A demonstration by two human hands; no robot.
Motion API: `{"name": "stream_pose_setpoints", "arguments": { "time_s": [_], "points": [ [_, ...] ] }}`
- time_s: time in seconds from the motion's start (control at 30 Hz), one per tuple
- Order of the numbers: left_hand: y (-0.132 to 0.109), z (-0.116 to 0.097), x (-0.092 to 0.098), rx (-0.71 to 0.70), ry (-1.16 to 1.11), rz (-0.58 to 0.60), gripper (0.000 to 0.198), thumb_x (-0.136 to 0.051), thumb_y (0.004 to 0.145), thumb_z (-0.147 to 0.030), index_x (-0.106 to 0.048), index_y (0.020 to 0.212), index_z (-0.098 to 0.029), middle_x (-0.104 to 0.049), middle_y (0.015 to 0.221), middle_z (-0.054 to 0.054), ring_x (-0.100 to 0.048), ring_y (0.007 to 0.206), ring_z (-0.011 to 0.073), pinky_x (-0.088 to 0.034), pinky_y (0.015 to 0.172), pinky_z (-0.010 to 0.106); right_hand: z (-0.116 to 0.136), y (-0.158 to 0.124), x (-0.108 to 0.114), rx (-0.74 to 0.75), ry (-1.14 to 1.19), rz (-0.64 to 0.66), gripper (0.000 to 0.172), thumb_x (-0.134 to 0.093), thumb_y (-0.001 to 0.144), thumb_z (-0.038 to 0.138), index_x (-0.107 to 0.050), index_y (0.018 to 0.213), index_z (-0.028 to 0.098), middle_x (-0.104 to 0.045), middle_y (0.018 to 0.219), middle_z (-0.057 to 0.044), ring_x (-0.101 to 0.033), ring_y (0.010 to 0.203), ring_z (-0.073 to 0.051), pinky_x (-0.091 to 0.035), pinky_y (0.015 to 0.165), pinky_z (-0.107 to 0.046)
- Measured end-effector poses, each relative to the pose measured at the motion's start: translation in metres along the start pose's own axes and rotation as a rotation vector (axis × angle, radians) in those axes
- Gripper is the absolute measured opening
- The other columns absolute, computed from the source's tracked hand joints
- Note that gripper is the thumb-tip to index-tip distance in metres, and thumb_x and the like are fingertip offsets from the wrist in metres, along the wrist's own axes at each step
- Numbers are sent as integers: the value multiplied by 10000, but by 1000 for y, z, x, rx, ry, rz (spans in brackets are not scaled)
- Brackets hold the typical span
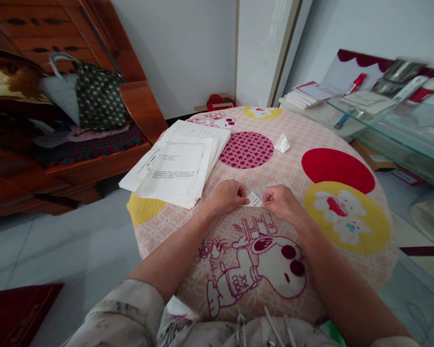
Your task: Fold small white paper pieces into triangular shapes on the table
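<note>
A small folded piece of printed paper lies low over the tablecloth, between my two hands. My left hand is closed, its fingertips pinching the paper's left corner. On the other side, my right hand pinches the right corner between thumb and finger. The paper looks roughly triangular, with its point away from me and lines of print on its face. Farther off to the right stands a small folded white paper piece, apart from both hands. A stack of printed sheets rests to the left of my left hand.
The round table's patterned cloth spreads beneath my arms. At right is a glass shelf with a stack of papers beside it. A wooden bench with a dark patterned bag stands at left.
</note>
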State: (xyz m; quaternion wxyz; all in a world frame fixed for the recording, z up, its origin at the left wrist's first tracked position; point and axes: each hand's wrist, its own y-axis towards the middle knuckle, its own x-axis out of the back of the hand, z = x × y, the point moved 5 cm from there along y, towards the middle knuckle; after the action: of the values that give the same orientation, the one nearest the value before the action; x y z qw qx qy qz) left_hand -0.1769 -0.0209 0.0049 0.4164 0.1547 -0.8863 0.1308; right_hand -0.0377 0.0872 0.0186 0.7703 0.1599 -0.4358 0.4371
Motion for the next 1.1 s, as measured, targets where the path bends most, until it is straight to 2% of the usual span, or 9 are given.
{"name": "stream_pose_setpoints", "arguments": {
  "time_s": [0.17,0.27,0.33,0.43,0.67,0.87,0.97,1.1],
  "points": [
    [0,-1,1,10,-6,7,112,-726,728,-251,-704,663,-162,-649,608,-4,-535,578,114,-332,573,252,-8,-5,16,-58,33,-6,129,-590,655,73,-649,596,172,-617,559,-9,-559,554,-145,-379,530,-247],
    [0,-2,1,8,-4,4,114,-726,727,-248,-704,654,-163,-641,595,-5,-530,572,115,-331,571,253,1,-3,9,-22,216,-38,92,-592,724,129,-657,678,175,-632,586,4,-541,498,-122,-380,498,-233],
    [0,-1,0,11,-4,-2,106,-714,728,-238,-707,656,-162,-640,594,-3,-534,572,117,-332,570,255,11,0,-4,26,265,22,92,-591,753,133,-655,703,176,-619,571,12,-534,479,-111,-374,490,-227],
    [1,1,1,11,-14,-2,86,-700,719,-214,-702,653,-159,-630,587,-8,-535,566,113,-331,565,253,23,6,-17,90,158,25,109,-649,696,71,-636,650,169,-608,573,10,-550,536,-108,-376,527,-221],
    [2,9,0,-3,-202,94,80,-718,671,-198,-674,724,-157,-645,633,-20,-567,601,115,-374,562,227,22,13,-19,-5,137,84,139,-690,693,71,-616,635,173,-566,524,27,-545,511,-110,-377,516,-223],
    [-2,-1,2,-17,-54,8,119,-708,662,-209,-666,765,-168,-652,656,-8,-554,609,129,-353,563,247,22,14,-20,-16,118,84,160,-703,682,61,-613,611,173,-590,539,10,-579,550,-129,-404,544,-235],
    [-3,-3,2,-8,-37,17,117,-698,653,-192,-657,760,-168,-644,653,-11,-549,609,130,-354,565,249,22,14,-20,-6,111,80,156,-696,681,52,-618,620,172,-584,535,15,-566,538,-125,-396,539,-236],
    [-4,1,2,-38,-126,69,140,-678,640,-153,-647,776,-161,-629,656,-19,-552,612,125,-368,565,240,21,14,-20,7,115,75,163,-694,678,44,-615,619,174,-579,533,20,-549,523,-120,-385,534,-241]
  ]
}}
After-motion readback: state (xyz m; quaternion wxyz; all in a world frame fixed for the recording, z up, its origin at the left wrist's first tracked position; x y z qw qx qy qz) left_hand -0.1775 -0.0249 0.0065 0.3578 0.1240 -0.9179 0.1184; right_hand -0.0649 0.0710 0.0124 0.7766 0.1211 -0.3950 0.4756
